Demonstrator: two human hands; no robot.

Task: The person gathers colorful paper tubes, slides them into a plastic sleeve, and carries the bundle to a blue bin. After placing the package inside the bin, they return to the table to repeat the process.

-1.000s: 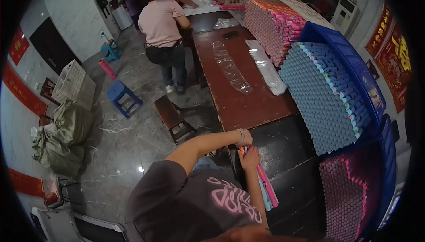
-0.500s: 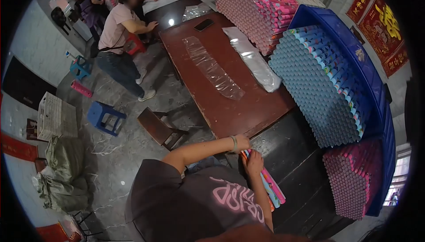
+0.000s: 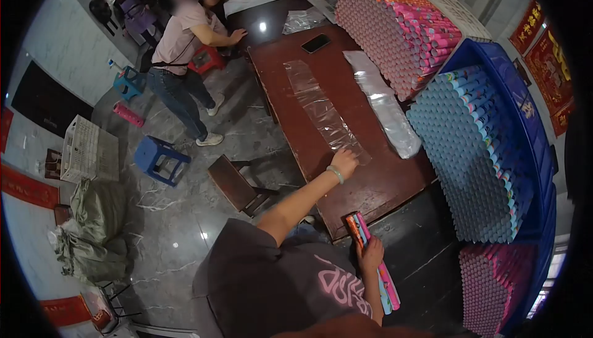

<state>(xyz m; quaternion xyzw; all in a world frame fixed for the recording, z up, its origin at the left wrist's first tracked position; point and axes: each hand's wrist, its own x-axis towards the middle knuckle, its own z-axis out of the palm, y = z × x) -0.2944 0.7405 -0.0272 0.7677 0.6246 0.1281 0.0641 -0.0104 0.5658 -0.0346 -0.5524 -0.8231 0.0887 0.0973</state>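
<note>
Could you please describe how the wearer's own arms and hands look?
Both hands, left and right, are ungloved. The left arm has a short, loose dark grey sleeve ending above the elbow, and a pale, rounded bangle circles that wrist. The right forearm is uncovered, with no bangle visible; its sleeve edge is unclear.

Head view. Left hand [image 3: 346, 162] (bracelet [image 3: 335, 174] at wrist) at near end of clear plastic sleeve [image 3: 313, 100] on red-brown table [image 3: 355, 197]; right hand [image 3: 371, 254] around patterned rolls [image 3: 388, 288]. Alongside: clear sleeve stack [image 3: 384, 112], phone [image 3: 316, 43], pink-orange roll pile [image 3: 377, 41], blue roll pile [image 3: 463, 152].
</note>
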